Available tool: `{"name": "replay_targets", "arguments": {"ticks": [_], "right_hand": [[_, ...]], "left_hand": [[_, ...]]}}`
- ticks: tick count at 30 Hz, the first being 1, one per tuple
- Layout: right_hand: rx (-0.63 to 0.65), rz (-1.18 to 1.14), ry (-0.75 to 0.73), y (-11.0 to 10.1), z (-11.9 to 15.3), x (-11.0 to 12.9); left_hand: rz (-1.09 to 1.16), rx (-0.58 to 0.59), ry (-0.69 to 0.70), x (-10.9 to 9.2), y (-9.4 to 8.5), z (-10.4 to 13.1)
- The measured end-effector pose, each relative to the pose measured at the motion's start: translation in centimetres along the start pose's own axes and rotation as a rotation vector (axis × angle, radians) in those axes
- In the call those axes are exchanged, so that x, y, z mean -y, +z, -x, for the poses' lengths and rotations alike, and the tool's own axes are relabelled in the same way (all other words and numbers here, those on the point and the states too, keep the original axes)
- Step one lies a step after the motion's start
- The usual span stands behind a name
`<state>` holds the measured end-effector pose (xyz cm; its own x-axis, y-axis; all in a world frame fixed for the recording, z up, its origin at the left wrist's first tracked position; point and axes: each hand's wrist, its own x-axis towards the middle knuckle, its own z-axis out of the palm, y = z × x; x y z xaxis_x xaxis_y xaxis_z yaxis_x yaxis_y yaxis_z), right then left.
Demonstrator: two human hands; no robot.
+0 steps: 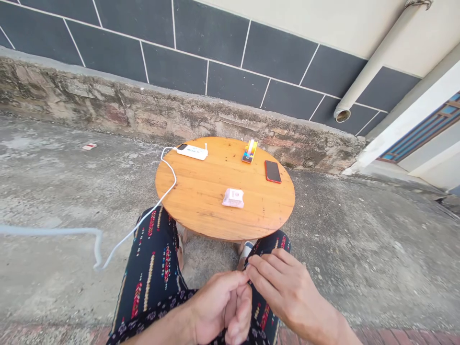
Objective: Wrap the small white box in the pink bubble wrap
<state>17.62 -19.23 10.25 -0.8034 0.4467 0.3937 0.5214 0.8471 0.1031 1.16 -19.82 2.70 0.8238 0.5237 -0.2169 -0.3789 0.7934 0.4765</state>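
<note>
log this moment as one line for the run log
left hand: curled, meets right fingertips | right hand: fingers extended | held: cannot tell | round table: tissue pack, red phone, power bank

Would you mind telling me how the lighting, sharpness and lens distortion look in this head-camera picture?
Head view: bright, even daylight, with only a soft shadow under the round wooden table; the white cable smears into blur at the left edge; wide-angle distortion bends the tiled wall and ground outward; the left hand and right hand are sharp, fingertips touching; faint glare on the red phone.
</note>
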Motion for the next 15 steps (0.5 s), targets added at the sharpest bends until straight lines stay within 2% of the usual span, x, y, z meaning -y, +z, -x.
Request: {"name": "replay_targets", "arguments": {"ticks": [6, 12, 15], "right_hand": [[0.036, 0.002, 0.028, 0.6, 0.4, -0.1], [-0.112, -0.091, 0.104, 2.5, 0.6, -0.3], [-0.169, -0.068, 0.165, 3.1, 0.6, -0.8]], "left_hand": [[0.078, 0.097, -0.106, 0.4, -0.5, -0.2], [0.244, 0.25, -0.062, 0.4, 0.3, -0.4], [0.261, 0.267, -0.054, 0.4, 0.7, -0.4]]}}
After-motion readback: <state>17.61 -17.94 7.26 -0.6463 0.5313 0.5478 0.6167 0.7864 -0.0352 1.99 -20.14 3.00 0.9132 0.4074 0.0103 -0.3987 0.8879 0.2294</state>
